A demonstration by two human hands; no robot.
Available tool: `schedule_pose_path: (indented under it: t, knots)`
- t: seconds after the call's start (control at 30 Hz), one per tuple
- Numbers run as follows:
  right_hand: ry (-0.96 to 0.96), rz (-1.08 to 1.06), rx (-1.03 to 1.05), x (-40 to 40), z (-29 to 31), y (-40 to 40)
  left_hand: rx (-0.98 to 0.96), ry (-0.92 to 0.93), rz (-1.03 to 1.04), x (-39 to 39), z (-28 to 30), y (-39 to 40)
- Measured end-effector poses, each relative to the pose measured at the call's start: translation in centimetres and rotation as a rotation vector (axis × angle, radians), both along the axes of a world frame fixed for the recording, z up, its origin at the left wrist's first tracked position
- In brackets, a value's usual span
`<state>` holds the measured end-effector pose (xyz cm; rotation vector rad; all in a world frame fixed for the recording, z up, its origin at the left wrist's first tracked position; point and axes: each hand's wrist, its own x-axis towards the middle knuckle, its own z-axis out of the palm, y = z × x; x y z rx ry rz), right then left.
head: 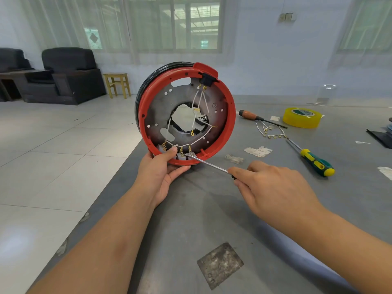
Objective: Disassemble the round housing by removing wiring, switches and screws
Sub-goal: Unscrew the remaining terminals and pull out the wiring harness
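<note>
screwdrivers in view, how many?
3. One in the right hand, its shaft reaching the housing; a wooden-handled screwdriver by the tape; a green-yellow screwdriver further right on the table.

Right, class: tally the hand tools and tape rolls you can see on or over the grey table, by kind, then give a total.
Screwdrivers: 3 (wooden-handled screwdriver, green-and-yellow screwdriver, and the screwdriver in use gripped by the right hand)
Yellow tape rolls: 1 (tape roll)
Total: 4
</note>
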<state>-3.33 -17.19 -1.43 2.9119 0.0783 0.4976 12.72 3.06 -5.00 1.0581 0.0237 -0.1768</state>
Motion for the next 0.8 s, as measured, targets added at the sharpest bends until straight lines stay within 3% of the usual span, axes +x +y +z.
schedule_pose_path:
  t: [0.27, 0.8]
  knots:
    - [0.100, 0.083, 0.217, 0.5, -0.5, -0.4, 0.019, 0.003, 0.020, -0.1, 0.1, -0.2]
    - [0.049, 0.129, 0.392, 0.7, -2.0, 0.1, 0.007, 0.049, 0.040, 0.1, 0.1, -0.2]
